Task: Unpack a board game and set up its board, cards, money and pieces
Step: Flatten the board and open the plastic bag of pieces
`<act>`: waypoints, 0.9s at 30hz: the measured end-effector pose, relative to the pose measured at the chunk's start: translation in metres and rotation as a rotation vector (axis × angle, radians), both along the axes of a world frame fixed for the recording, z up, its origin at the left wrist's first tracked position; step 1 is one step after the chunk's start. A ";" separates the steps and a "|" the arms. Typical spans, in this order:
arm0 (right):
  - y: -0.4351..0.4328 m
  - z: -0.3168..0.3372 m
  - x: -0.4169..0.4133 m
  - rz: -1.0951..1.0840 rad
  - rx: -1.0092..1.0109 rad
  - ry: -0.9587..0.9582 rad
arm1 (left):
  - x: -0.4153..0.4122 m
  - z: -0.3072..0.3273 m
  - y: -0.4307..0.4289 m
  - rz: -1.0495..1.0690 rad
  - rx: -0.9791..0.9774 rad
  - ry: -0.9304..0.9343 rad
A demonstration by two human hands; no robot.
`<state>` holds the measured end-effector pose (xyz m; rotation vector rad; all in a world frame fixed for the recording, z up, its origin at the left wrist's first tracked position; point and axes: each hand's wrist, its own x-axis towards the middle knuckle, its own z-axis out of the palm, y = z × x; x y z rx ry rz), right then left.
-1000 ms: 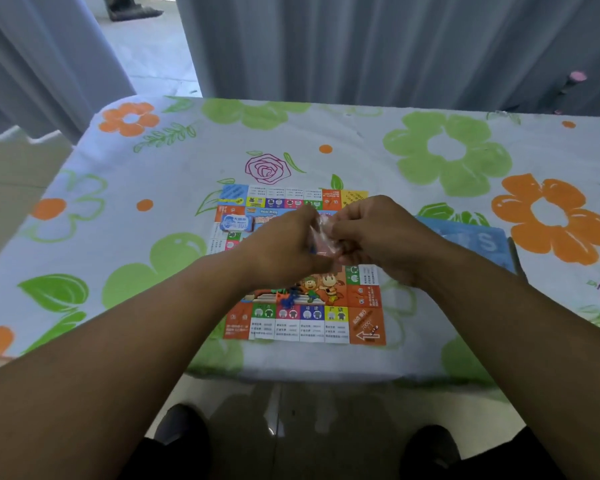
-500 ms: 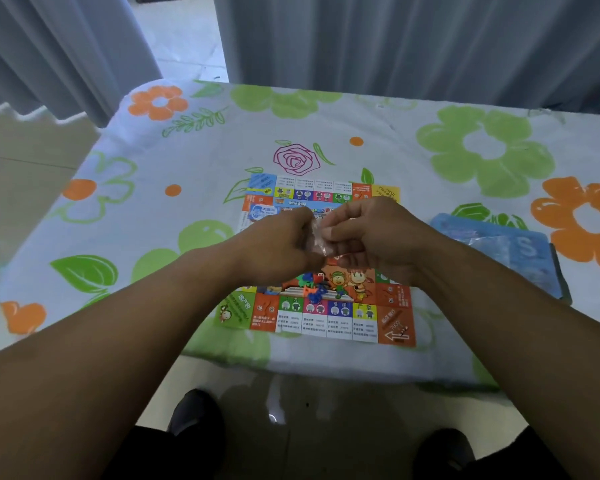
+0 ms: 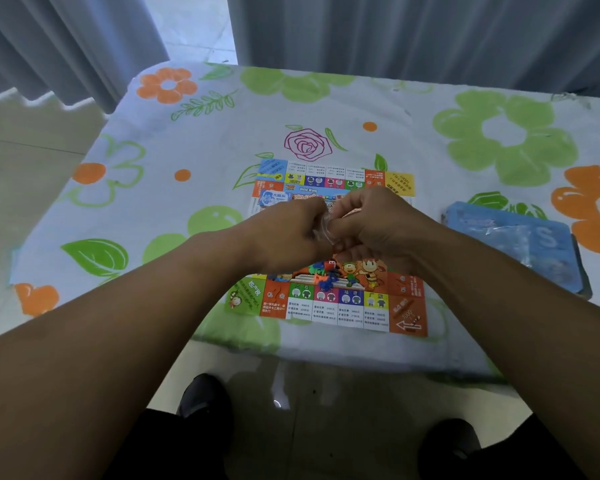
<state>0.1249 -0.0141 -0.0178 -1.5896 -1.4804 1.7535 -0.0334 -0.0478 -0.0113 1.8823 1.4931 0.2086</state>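
A colourful paper game board [image 3: 336, 306] lies flat on the table near its front edge. Above its middle, my left hand [image 3: 284, 233] and my right hand [image 3: 374, 223] meet, both pinching a small clear plastic packet [image 3: 323, 226] that holds something orange-pink. Small coloured plastic pieces [image 3: 324, 273] lie in a heap on the board just below my hands. My hands hide the board's centre.
A blue game box [image 3: 520, 244] with clear wrap on it lies to the right of the board. A flowered tablecloth [image 3: 194, 147] covers the table. Grey curtains hang behind it. My shoes [image 3: 205, 396] stand on the tiled floor below the table's front edge.
The camera has shifted left, so the scene slides right in view. My hands stay together on the packet, with the fingers working at it.
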 end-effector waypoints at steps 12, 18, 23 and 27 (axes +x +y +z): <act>-0.002 -0.009 -0.010 0.011 -0.079 0.059 | -0.011 -0.006 -0.003 -0.028 -0.020 0.081; -0.004 -0.021 -0.027 0.024 -0.104 0.026 | -0.028 -0.014 -0.005 -0.061 -0.055 0.153; -0.007 -0.025 -0.042 0.186 -0.212 0.027 | -0.046 -0.021 -0.010 -0.064 -0.107 0.236; -0.009 -0.027 -0.051 0.200 -0.248 0.029 | -0.056 -0.023 -0.013 -0.065 -0.129 0.272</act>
